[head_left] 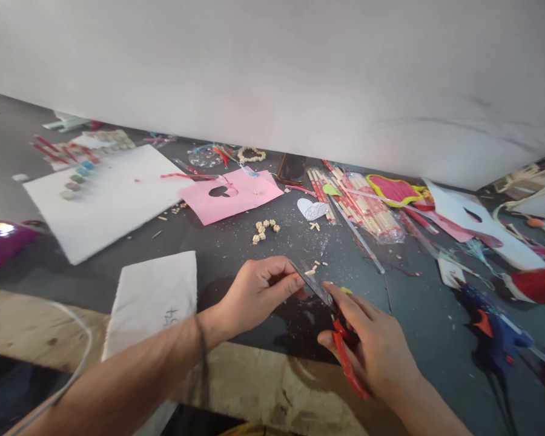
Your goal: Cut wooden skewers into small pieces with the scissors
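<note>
Red-handled scissors (330, 299) in curled right hand (376, 339), above dark table (222, 245); left hand (257, 293) pinched beside blades — contents impossible to tell. Close blades slowly — fingertips well clear.

Your left hand (257, 295) and right hand (372, 339), forearms (136, 376) bare.
Thin, dark strand or band (203, 348) at your left wrist (215, 327); too blurred to tell which.
</note>
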A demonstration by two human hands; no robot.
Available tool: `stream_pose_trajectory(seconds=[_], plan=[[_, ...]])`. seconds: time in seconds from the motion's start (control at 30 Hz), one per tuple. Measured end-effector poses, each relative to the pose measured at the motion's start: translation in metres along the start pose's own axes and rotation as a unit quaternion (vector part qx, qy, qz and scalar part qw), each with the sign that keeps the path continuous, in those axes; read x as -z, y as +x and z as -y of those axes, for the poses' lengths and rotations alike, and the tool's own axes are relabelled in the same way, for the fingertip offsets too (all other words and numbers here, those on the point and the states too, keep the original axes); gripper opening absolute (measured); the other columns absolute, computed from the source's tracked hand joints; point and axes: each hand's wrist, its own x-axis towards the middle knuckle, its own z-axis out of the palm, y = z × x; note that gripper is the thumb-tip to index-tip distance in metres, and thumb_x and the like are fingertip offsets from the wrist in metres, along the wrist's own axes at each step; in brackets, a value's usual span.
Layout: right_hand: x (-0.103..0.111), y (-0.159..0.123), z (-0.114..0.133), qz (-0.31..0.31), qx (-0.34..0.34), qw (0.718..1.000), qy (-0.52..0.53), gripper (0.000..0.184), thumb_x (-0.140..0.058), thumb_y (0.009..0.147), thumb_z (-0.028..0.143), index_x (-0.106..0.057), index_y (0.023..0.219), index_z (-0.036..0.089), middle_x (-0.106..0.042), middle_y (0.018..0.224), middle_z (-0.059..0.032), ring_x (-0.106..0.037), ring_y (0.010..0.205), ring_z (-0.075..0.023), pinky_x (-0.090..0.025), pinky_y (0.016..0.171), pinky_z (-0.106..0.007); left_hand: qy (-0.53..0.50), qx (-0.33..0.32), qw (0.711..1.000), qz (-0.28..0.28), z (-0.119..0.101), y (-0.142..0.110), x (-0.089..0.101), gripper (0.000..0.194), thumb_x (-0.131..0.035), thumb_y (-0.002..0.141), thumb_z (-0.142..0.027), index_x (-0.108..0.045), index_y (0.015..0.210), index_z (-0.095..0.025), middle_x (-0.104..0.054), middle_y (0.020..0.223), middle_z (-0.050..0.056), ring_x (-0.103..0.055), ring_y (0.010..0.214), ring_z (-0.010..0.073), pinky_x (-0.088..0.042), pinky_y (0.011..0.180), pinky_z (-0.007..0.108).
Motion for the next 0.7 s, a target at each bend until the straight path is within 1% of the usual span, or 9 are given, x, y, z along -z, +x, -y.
stream_pose_trajectory(seconds=[0.07,0.13,0.23,0.3,0.37,0.47,0.57,0.7], plan=[[0.0023,0.0003,0.0000,0.013,0.007,1.000,0.001,0.060,-0.054,0.079,0.045,-0.038,0.130,0.017,-0.061,0.103,-0.0103,-0.060,0.089,-0.0213,-0.049,0.073,-0.030,-0.037,0.013,0.999,0.021,-0.0013,-0.0004,0.0015,0.025,-0.050,0.084,-0.034,-0.059,0.074,-0.013,-0.067,0.070,0.004,-0.054,0.060,0.0098,-0.038,0.053,0.019],[0.0040,0.0008,-0.0002,0.022,0.009,1.000,0.000,0.066,-0.055,0.078,0.049,-0.036,0.132,0.016,-0.060,0.102,-0.0109,-0.059,0.090,-0.0227,-0.049,0.074,-0.032,-0.098,0.027,0.994,0.045,-0.0016,-0.0008,0.0025,0.024,-0.052,0.083,-0.034,-0.058,0.074,-0.013,-0.067,0.067,0.004,-0.049,0.052,0.0067,-0.034,0.048,0.017],[0.0044,0.0011,-0.0009,0.023,0.008,1.000,-0.011,0.069,-0.055,0.077,0.051,-0.034,0.133,0.017,-0.060,0.103,-0.0118,-0.057,0.090,-0.0250,-0.049,0.071,-0.035,-0.193,0.051,0.976,0.085,-0.0005,-0.0006,0.0041,0.025,-0.056,0.081,-0.036,-0.054,0.073,-0.013,-0.066,0.063,0.003,-0.036,0.041,0.0030,-0.026,0.040,0.015],[0.0031,0.0008,-0.0014,0.021,0.010,1.000,-0.018,0.068,-0.054,0.078,0.051,-0.034,0.134,0.018,-0.060,0.102,-0.0118,-0.058,0.089,-0.0249,-0.049,0.070,-0.034,-0.231,0.068,0.964,0.109,0.0005,0.0003,0.0050,0.026,-0.057,0.079,-0.038,-0.053,0.072,-0.013,-0.066,0.062,0.003,-0.030,0.039,0.0022,-0.022,0.037,0.015],[0.0012,0.0004,-0.0014,0.014,0.010,1.000,-0.024,0.063,-0.051,0.080,0.049,-0.035,0.133,0.019,-0.061,0.101,-0.0111,-0.060,0.088,-0.0227,-0.049,0.070,-0.032,-0.246,0.082,0.958,0.123,0.0011,0.0013,0.0052,0.027,-0.058,0.078,-0.039,-0.052,0.072,-0.014,-0.067,0.062,0.003,-0.028,0.037,0.0020,-0.021,0.036,0.015],[-0.0011,-0.0001,-0.0002,-0.009,0.016,0.999,-0.035,0.056,-0.044,0.085,0.049,-0.038,0.131,0.018,-0.065,0.095,-0.0095,-0.064,0.079,-0.0188,-0.050,0.065,-0.027,-0.252,0.097,0.954,0.128,0.0011,0.0025,0.0043,0.027,-0.059,0.078,-0.039,-0.052,0.072,-0.013,-0.067,0.061,0.003,-0.027,0.036,0.0018,-0.020,0.035,0.015],[-0.0024,-0.0014,0.0014,-0.028,0.027,0.998,-0.047,0.053,-0.038,0.087,0.050,-0.044,0.127,0.015,-0.067,0.089,-0.0093,-0.066,0.072,-0.0175,-0.050,0.061,-0.025,-0.267,0.109,0.949,0.130,0.0010,0.0027,0.0024,0.027,-0.059,0.077,-0.038,-0.053,0.072,-0.013,-0.066,0.060,0.003,-0.027,0.035,0.0015,-0.019,0.035,0.015],[-0.0043,-0.0043,0.0018,-0.029,0.022,0.998,-0.058,0.050,-0.038,0.089,0.048,-0.047,0.124,0.014,-0.069,0.088,-0.0092,-0.066,0.070,-0.0164,-0.050,0.059,-0.023,-0.276,0.119,0.946,0.122,0.0022,0.0025,-0.0004,0.027,-0.059,0.077,-0.038,-0.052,0.071,-0.013,-0.066,0.060,0.003,-0.027,0.035,0.0010,-0.019,0.035,0.015]])
